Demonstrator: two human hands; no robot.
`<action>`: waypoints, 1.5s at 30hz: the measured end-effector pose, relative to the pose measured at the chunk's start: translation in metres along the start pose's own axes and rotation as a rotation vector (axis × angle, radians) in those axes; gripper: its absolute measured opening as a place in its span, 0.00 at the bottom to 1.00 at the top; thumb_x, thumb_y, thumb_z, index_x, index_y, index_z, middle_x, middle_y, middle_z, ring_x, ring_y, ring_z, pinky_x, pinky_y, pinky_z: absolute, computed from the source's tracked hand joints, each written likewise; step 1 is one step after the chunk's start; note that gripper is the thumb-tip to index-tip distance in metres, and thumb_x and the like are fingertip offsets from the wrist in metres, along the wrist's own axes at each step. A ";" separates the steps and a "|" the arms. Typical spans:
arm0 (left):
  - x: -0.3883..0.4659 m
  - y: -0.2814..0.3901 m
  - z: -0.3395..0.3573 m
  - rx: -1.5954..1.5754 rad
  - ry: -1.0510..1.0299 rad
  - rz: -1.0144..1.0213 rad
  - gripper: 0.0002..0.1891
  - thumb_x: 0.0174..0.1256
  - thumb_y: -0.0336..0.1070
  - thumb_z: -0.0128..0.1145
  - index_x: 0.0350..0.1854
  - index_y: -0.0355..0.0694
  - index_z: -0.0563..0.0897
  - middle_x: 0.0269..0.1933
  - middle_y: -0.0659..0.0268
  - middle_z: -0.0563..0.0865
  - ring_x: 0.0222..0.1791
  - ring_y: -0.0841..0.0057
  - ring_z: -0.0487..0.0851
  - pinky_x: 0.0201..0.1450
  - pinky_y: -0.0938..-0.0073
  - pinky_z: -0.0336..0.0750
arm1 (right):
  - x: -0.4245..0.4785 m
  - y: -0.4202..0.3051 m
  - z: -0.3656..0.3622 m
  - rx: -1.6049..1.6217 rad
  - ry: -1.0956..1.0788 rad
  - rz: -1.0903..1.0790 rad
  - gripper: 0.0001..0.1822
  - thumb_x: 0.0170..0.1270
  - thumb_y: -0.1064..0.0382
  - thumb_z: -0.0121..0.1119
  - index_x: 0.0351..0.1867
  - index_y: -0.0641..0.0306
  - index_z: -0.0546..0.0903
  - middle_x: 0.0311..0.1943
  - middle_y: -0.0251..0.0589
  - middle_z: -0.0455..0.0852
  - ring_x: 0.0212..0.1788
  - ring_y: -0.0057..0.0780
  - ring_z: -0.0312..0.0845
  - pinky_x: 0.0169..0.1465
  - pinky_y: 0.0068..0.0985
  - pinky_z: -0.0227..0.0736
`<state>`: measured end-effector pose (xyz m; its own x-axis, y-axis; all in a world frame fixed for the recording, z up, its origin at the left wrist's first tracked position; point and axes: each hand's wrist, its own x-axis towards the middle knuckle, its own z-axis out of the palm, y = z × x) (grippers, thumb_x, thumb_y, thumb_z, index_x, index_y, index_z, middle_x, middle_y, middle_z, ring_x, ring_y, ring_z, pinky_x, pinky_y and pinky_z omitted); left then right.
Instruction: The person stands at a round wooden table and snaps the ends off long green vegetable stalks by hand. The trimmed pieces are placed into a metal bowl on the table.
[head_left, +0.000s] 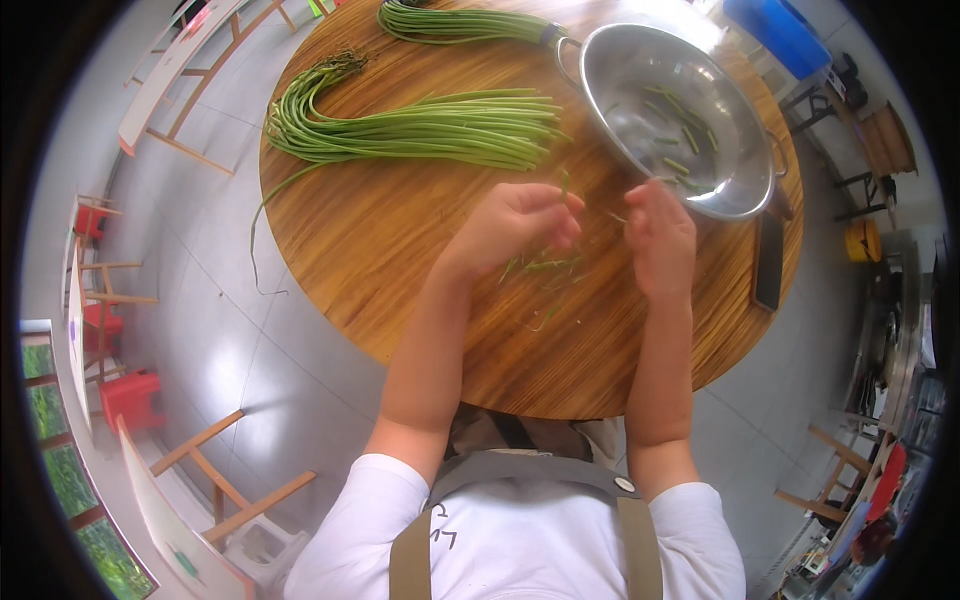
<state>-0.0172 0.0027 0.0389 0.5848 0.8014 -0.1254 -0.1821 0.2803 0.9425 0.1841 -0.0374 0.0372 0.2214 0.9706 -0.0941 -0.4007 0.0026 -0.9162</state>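
My left hand (529, 217) is over the round wooden table (420, 262), thumb and fingers pinched on a short green stalk piece (565, 184). My right hand (664, 240) is just below the rim of a two-handled metal basin (600, 105); a thin pale strand (618, 218) shows at its blurred fingertips. Several short green stalk pieces (690, 140) lie inside the basin. Peeled green shreds (551, 264) are scattered on the wood beneath and between my hands. Beyond my left hand lies a loose bunch of long green stalks (427, 129), bent over at its left end.
A second, tied bunch of green stalks (465, 24) lies at the table's far edge. A dark phone-like slab (767, 262) rests at the right edge. Around the table are a blue bin (780, 34), a yellow bucket (862, 240), red stools (131, 397) and wooden-legged furniture (217, 480).
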 end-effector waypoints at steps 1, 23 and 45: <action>-0.001 -0.001 0.000 0.032 -0.038 -0.040 0.10 0.67 0.34 0.54 0.44 0.33 0.82 0.32 0.66 0.86 0.28 0.83 0.80 0.35 0.81 0.75 | -0.002 0.002 0.007 -0.102 -0.005 0.048 0.11 0.69 0.60 0.59 0.41 0.67 0.81 0.24 0.26 0.79 0.22 0.08 0.63 0.24 0.10 0.53; -0.003 0.001 0.008 -0.144 -0.088 -0.129 0.12 0.66 0.31 0.54 0.46 0.28 0.81 0.36 0.59 0.86 0.32 0.77 0.83 0.38 0.76 0.78 | -0.013 0.018 0.032 -0.840 0.025 -0.904 0.06 0.55 0.74 0.67 0.33 0.65 0.83 0.33 0.35 0.82 0.29 0.21 0.79 0.28 0.20 0.74; -0.004 0.010 -0.014 -0.269 0.089 0.042 0.13 0.67 0.29 0.53 0.50 0.29 0.81 0.33 0.63 0.85 0.27 0.84 0.77 0.33 0.85 0.72 | -0.015 0.003 0.022 -0.458 -0.248 -0.058 0.11 0.66 0.64 0.62 0.46 0.66 0.82 0.27 0.25 0.79 0.26 0.10 0.67 0.29 0.11 0.61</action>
<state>-0.0325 0.0100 0.0443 0.5033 0.8549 -0.1261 -0.4148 0.3670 0.8326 0.1598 -0.0465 0.0440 -0.0080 1.0000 0.0058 0.0478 0.0062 -0.9988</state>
